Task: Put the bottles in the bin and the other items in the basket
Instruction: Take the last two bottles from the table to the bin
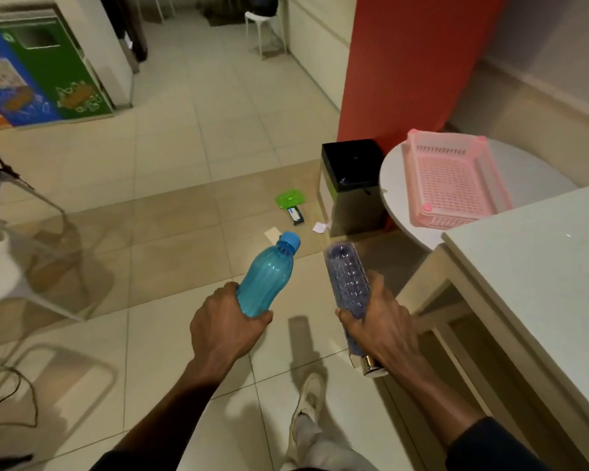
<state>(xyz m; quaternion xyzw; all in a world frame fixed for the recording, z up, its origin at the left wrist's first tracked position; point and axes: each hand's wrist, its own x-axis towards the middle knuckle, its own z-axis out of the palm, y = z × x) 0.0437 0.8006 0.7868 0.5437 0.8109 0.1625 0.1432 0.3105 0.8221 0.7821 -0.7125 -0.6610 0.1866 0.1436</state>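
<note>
Head view, left hand: the left hand (227, 322) is wrapping its fingers around the base of a translucent blue plastic bottle with a blue screw cap (267, 277), clamped on it; the bottle's long axis is pointing toward 1 o'clock, cap leading.

Head view, right hand: the right hand (380, 317) is closing around the lower half of a clear dimpled bluish bottle with a shiny metal cap (349, 283); its long axis is running toward 12 o'clock, base leading and the metal cap trailing below the wrist.

Head view, bin: the black-lined square bin with a pale body (352, 185) is standing on the tiled floor (170, 185) at 12 o'clock from the right hand and 1 o'clock from the left, its mouth open upward, just beside the round white table (531, 171).

Head view, basket: the pink perforated plastic basket (453, 185) is sitting on that table at 1 o'clock from the right hand, and appears empty.

Head view, other items: a green plastic lid (288, 197), a small dark packet (296, 215) and scraps of white paper (319, 227) are lying on the floor just left of the bin.

Deciding relation: the right hand is nearer the bin, and both bottles are already pointing roughly at it, so the dimpled bottle looks likely to be going in first.

Progress: both bottles are lifted but not yet binned; the floor items are untouched.
</note>
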